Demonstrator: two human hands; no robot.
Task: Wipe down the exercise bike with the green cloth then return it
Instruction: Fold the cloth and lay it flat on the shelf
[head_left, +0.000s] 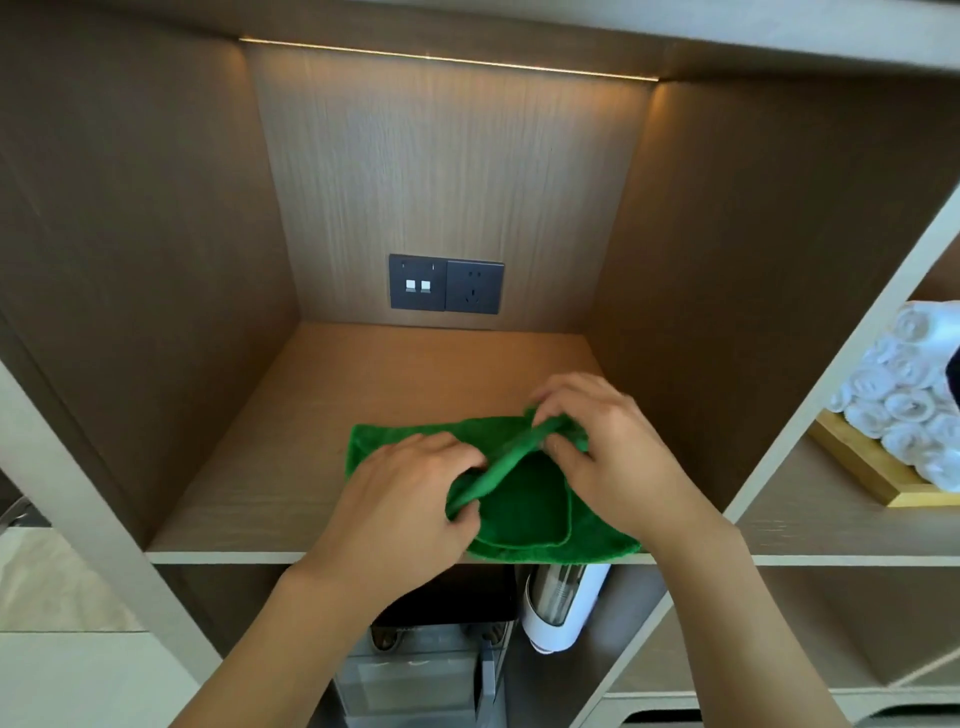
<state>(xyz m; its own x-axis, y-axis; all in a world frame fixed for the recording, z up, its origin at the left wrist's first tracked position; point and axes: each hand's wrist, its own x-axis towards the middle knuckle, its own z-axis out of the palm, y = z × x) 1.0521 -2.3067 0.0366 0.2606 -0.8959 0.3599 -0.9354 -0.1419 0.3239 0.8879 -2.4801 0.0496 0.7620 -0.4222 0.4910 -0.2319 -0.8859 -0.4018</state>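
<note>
The green cloth (519, 512) lies partly folded on the wooden shelf (270, 467) of an open cubby, its front edge reaching the shelf's lip. My left hand (410, 499) pinches a raised fold at the cloth's left side. My right hand (608, 441) grips the same fold at its upper right end. Between the two hands the fold is lifted off the rest of the cloth, which stays flat. No exercise bike is in view.
A dark switch and socket plate (445, 283) sits on the cubby's back wall. Rolled white towels (914, 395) fill a wooden tray (872, 467) in the right cubby. Below the shelf stand a white dispenser (558, 608) and a water machine (415, 670).
</note>
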